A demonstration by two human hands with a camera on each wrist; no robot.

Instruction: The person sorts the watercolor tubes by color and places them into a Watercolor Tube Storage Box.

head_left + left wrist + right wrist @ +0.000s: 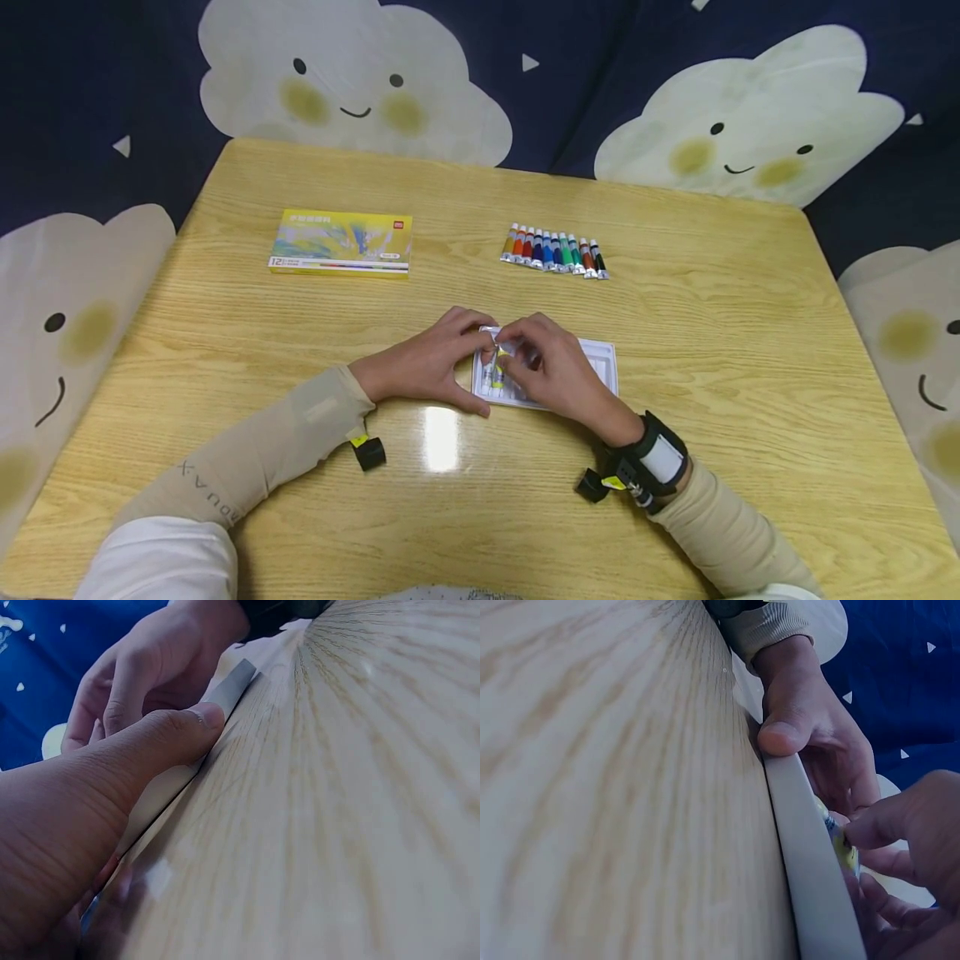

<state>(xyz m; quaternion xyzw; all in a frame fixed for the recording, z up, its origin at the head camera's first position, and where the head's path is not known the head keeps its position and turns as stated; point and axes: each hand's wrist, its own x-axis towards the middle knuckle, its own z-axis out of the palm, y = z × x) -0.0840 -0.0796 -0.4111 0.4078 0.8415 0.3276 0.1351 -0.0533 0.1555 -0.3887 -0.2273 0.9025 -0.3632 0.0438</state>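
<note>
A white plastic tray (604, 353) lies in front of me on the table. My left hand (435, 360) spans its left end, with the thumb at the near wall and the fingers toward the far wall. Inside that end sits a white paint tube (487, 378). Beside it is a yellow paint tube (498, 377), pinched between the thumb and fingers of my right hand (558, 371). From the right wrist view, the yellow tube shows just over the tray wall (799, 840). In the left wrist view, my left thumb presses on the tray's side (234, 684).
A row of several coloured paint tubes (555, 252) lies beyond the tray, toward the back right. A yellow paint box (341, 242) lies flat at the back left of the wooden table (375, 525). A dark cloth with cloud shapes (555, 92) hangs behind.
</note>
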